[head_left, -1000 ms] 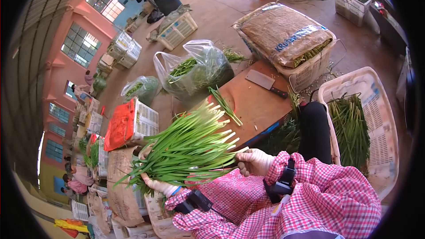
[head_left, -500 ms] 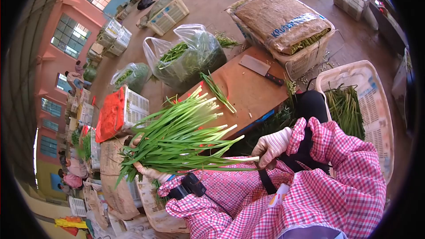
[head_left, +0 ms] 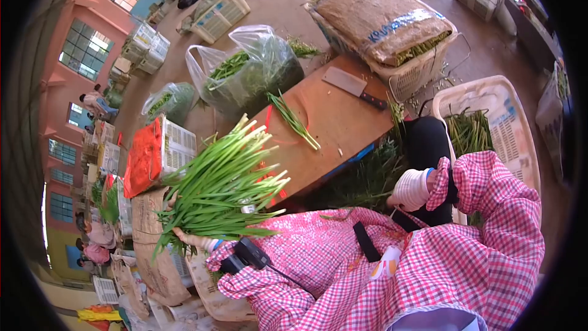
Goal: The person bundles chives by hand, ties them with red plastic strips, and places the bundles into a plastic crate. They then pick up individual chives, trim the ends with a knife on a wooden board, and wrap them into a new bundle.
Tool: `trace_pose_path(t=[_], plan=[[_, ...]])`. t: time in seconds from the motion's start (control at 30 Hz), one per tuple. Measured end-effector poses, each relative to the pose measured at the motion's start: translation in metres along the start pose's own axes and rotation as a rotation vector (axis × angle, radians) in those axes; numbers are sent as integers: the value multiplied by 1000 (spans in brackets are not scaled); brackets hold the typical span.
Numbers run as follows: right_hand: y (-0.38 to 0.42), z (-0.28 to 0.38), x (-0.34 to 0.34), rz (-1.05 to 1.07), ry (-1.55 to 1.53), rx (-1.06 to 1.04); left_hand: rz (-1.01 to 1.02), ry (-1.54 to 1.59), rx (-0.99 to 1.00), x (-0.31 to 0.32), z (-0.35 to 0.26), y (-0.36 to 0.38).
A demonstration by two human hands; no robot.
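Note:
My left hand is closed around a thick bunch of garlic chives, its fingers partly covered by the leaves. The pale stem ends fan out toward the wooden board. Down beside my black-trousered knee is my right hand, in a pale ribbed covering. It hovers near loose dark greens below the board's edge, its fingertips mostly hidden. On the board lie a cleaver with a dark handle and a small bundle of green stalks.
A clear plastic bag of greens stands beyond the board. Right of it is a crate topped with a brown sack. A pale basket of stalks stands at my right, a red-covered crate at left. People work at the far left.
My right hand has moved away from the bunch, down and right toward the knee; the stalk it pinched no longer shows there. My left hand still holds the chives, stems tilted further up.

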State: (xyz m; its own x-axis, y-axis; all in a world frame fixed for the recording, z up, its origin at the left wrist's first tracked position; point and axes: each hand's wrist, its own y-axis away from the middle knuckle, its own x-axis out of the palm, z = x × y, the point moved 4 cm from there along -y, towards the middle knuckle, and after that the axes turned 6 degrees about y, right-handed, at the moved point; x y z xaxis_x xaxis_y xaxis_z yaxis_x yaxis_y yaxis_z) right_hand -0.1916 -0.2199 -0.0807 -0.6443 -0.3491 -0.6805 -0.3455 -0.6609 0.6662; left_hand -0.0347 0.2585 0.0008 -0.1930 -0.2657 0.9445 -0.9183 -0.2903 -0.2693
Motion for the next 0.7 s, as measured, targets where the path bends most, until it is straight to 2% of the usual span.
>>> trace_pose_path(t=[0.07, 0.1, 0.13, 0.2, 0.27, 0.33, 0.4, 0.47, 0.53, 0.63, 0.67, 0.7], plan=[[12, 10, -23, -294, -41, 100, -70, -109, -33, 3, -12, 0], [10, 13, -35, -336, -93, 77, -156, -246, 5, 12, -11, 4], [3, 11, -37, -486, -175, 58, -238, -381, 44, 21, -10, 8], [-12, 13, -40, -696, -366, -36, -267, -362, 77, 25, -13, 9], [-30, 23, -47, -803, -652, -150, -372, -521, 136, 25, -22, 10], [-58, 34, -48, -802, -843, -156, -368, -558, 155, 32, -22, 12], [-89, 44, -46, -856, -932, -181, -470, -588, 199, 45, -19, 21], [-115, 55, -49, -968, -950, -216, -482, -629, 230, 65, -8, 26], [-129, 63, -60, -991, -949, -232, -492, -670, 262, 84, 1, 31], [-154, 80, -70, -883, -1415, -517, -528, -660, 245, 97, 9, 34], [-162, 84, -72, -882, -1420, -525, -526, -667, 248, 99, 8, 33], [-170, 88, -72, -763, -1554, -608, -527, -664, 226, 101, 9, 32]])
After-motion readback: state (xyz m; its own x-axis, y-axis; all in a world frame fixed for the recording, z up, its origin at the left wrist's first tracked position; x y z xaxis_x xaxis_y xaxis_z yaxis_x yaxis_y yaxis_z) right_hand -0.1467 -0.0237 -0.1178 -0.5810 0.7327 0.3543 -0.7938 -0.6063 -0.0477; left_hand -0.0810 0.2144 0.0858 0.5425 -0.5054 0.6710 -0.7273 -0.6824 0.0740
